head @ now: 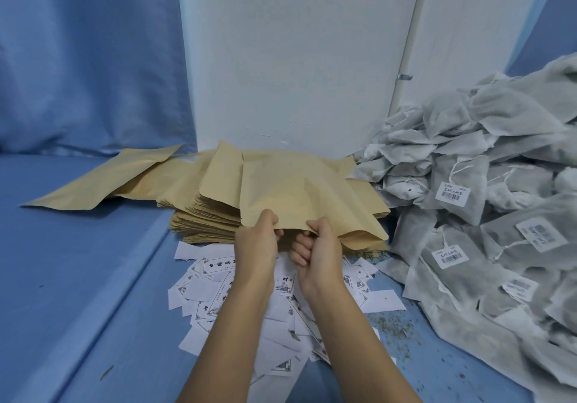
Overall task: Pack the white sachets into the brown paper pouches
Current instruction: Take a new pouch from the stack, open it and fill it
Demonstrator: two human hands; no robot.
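Observation:
A brown paper pouch (296,190) is lifted off the top of a thick stack of brown pouches (206,215) at the middle of the view. My left hand (257,246) pinches the pouch's near edge on the left. My right hand (318,252) grips the same edge just to the right, fingers curled under it. A large heap of white sachets (487,215) with drawstrings and barcode labels fills the right side, apart from both hands.
Loose white printed paper slips (281,318) lie scattered on the blue cloth under my forearms. More flat pouches (103,177) fan out to the left. A white wall panel (296,59) stands behind the stack. Dried herb crumbs (390,327) dot the cloth.

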